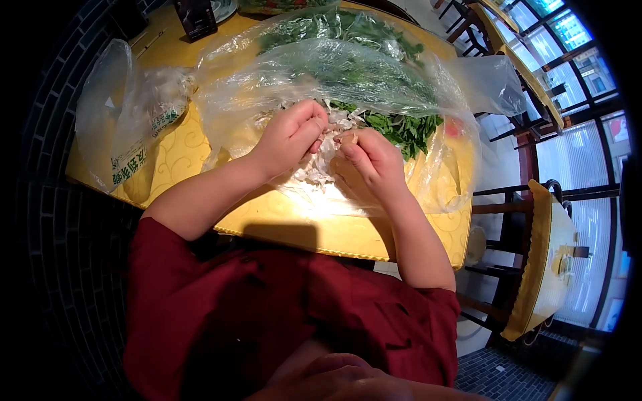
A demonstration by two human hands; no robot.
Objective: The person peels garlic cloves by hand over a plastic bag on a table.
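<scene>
My left hand (pixel 294 134) is closed in a pinch over the pile; whatever lies between its fingertips is too small to make out. Close beside it, my right hand (pixel 376 160) grips a small pale garlic clove (pixel 348 137) between thumb and fingers. Below both hands lie white papery garlic skins (pixel 317 172), spread on a clear plastic bag (pixel 231 123). Leafy greens (pixel 408 131) rest just beyond my right hand, partly under the plastic.
At the left of the yellow table (pixel 190 144) stands a printed plastic bag (pixel 107 127) with pale garlic bulbs (pixel 167 90) in it. A dark box (pixel 195 19) stands at the back. Chairs and another table (pixel 545 260) are off to the right.
</scene>
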